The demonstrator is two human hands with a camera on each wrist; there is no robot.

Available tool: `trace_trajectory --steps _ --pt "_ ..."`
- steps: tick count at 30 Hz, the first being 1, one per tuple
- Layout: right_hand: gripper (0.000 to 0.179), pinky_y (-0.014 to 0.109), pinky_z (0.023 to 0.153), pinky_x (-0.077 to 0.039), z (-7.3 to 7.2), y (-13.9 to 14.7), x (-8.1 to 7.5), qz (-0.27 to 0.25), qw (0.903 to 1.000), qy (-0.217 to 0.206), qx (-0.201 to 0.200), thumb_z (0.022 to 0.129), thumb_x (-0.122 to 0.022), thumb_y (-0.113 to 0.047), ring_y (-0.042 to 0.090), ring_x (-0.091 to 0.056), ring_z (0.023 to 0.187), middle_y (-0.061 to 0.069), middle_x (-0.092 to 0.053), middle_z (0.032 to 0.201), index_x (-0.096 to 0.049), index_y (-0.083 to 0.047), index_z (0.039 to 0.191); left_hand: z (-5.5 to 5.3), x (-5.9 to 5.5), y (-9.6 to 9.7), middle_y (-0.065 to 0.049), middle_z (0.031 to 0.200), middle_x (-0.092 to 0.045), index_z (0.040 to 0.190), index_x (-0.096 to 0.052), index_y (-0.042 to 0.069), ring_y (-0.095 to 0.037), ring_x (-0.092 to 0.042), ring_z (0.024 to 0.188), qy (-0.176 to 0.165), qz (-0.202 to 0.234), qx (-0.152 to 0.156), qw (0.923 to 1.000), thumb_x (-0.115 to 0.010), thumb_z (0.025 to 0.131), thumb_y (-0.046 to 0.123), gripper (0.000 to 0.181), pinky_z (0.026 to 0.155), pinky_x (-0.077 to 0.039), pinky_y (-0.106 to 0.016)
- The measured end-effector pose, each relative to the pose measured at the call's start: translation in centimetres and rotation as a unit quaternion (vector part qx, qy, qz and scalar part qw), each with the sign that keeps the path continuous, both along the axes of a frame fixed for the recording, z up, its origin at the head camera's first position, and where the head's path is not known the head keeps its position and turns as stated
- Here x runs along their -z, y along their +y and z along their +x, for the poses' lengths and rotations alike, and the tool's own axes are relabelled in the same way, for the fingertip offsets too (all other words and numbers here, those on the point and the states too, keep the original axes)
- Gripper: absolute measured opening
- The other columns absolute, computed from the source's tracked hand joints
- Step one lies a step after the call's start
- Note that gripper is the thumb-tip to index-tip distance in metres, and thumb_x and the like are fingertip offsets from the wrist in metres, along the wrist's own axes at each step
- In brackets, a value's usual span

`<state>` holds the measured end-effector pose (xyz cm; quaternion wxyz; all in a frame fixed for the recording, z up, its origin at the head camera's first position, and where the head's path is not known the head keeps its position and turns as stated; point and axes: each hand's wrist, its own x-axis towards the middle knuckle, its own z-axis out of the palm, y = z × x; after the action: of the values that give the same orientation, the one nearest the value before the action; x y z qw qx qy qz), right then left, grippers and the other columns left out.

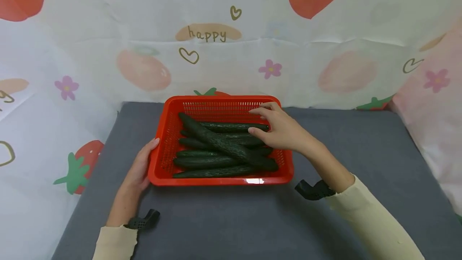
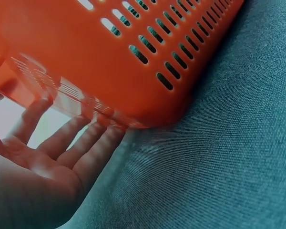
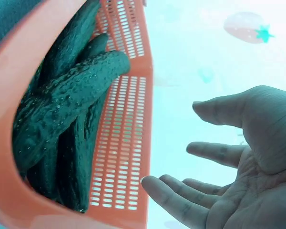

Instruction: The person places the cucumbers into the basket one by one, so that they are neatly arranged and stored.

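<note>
In the head view, a red plastic basket (image 1: 220, 181) holds several dark green cucumbers, with one cucumber (image 1: 225, 145) lying slantwise across the others. My left hand (image 1: 138, 167) is at the basket's left side, a fingertip at the rim. The left wrist view shows its fingers (image 2: 97, 150) fairly straight and spread, touching the outer wall of the basket (image 2: 76, 57). My right hand (image 1: 279, 129) is over the right end of the basket, fingers apart and gently bent. In the right wrist view, nothing is between its thumb and fingers, and the cucumbers (image 3: 71, 100) lie beside it.
A dark grey cloth (image 1: 216, 220) covers the table under the basket. Behind and at both sides hangs a white sheet (image 1: 231, 75) printed with strawberries, flowers and hearts. Each wrist wears a black camera mount, one (image 1: 144, 220) on the left and another (image 1: 314, 190) on the right.
</note>
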<state>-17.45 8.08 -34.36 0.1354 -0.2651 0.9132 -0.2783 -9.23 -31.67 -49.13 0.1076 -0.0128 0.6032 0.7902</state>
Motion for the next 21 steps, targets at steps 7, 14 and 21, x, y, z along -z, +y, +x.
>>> trace_trajectory --steps 7,14,21 --pt "0.059 0.057 0.105 -0.055 0.4 1.1 0.2 -0.022 0.9997 0.0 0.003 0.103 -0.068 -0.028 0.038 -0.059 0.137 0.019 -0.038 0.162 -0.049 -0.008 0.156 0.0 -0.2 0.0 0.013 0.121 -0.068 0.142 -0.05 0.025 -0.001 -0.068 0.106 -0.015 -0.013 -0.007 0.9998 -0.039 0.114 0.043 0.035 0.091 -0.059 -0.02" --pt "0.058 0.053 0.102 -0.059 0.6 1.3 0.5 -0.046 0.9988 -0.015 0.009 0.103 -0.069 -0.026 0.038 -0.056 0.14 0.017 -0.038 0.162 -0.05 -0.009 0.155 0.1 -0.4 0.2 0.015 0.119 -0.069 0.135 -0.053 0.025 0.0 -0.068 0.106 -0.034 -0.02 -0.022 0.999 -0.039 0.113 0.048 0.034 0.091 -0.058 -0.019" --pt "0.058 0.053 0.103 -0.059 0.9 0.7 0.7 -0.063 0.9977 -0.022 0.005 0.103 -0.069 -0.025 0.041 -0.055 0.142 0.018 -0.037 0.162 -0.051 -0.009 0.155 0.2 -0.6 0.4 0.015 0.12 -0.068 0.136 -0.051 0.025 0.0 -0.067 0.107 -0.05 -0.031 -0.026 0.998 -0.041 0.112 0.052 0.037 0.092 -0.057 -0.019"
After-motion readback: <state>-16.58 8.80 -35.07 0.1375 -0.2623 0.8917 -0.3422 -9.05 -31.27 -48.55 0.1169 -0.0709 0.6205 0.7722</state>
